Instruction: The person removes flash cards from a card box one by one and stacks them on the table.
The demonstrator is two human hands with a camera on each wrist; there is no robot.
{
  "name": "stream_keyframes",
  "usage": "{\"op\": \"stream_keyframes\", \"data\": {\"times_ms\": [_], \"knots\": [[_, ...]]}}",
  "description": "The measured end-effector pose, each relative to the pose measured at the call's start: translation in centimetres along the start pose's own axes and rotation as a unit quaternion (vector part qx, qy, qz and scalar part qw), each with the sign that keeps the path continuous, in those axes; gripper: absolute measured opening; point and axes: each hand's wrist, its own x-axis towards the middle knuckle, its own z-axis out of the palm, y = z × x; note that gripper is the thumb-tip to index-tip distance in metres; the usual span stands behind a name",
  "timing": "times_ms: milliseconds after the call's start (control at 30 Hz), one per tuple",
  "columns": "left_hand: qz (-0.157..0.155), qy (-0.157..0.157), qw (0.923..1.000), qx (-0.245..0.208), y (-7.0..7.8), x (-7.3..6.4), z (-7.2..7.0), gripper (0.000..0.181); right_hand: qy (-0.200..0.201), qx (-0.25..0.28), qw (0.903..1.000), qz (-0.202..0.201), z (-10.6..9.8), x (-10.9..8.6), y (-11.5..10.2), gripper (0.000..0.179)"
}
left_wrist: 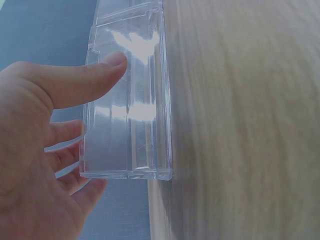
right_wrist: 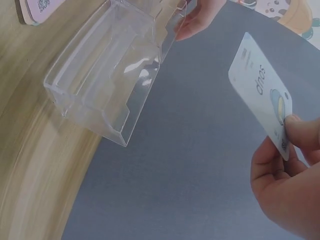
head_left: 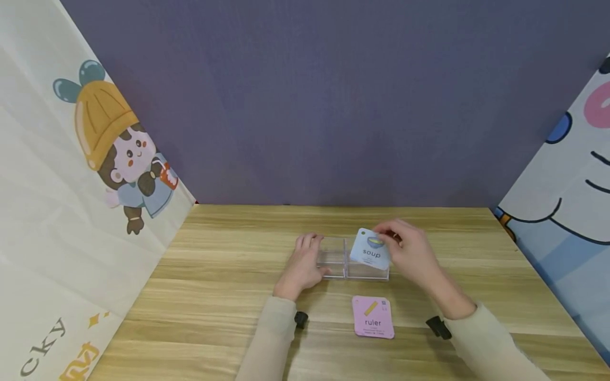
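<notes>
A clear plastic box [head_left: 332,258] with two compartments stands on the table in front of me. My left hand [head_left: 303,265] grips its left end; in the left wrist view the thumb [left_wrist: 95,80] lies across the front face, with the other fingers behind. My right hand [head_left: 413,255] pinches a light blue flash card [head_left: 366,256] by one edge, between thumb and fingers. It reads "soup", has a bowl picture and a punched corner hole, and is held up over the right compartment in the head view. In the right wrist view, both compartments [right_wrist: 107,60] show no cards inside.
A stack of pink cards [head_left: 373,317] lies nearer to me on the wooden table [head_left: 214,296], its top card reading "ruler". A dark blue-grey panel [head_left: 305,106] rises behind the table. Printed cloths with cartoon figures hang on the left [head_left: 57,211] and right [head_left: 562,211].
</notes>
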Motion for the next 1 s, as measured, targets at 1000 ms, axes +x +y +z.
{"op": "stream_keyframes", "data": {"times_ms": [1000], "knots": [[0.0,0.003,1.0,-0.005,0.0,0.1,0.1,0.088,-0.064,0.07,0.9941,0.053,-1.2,-2.4,-0.8,0.013]]}}
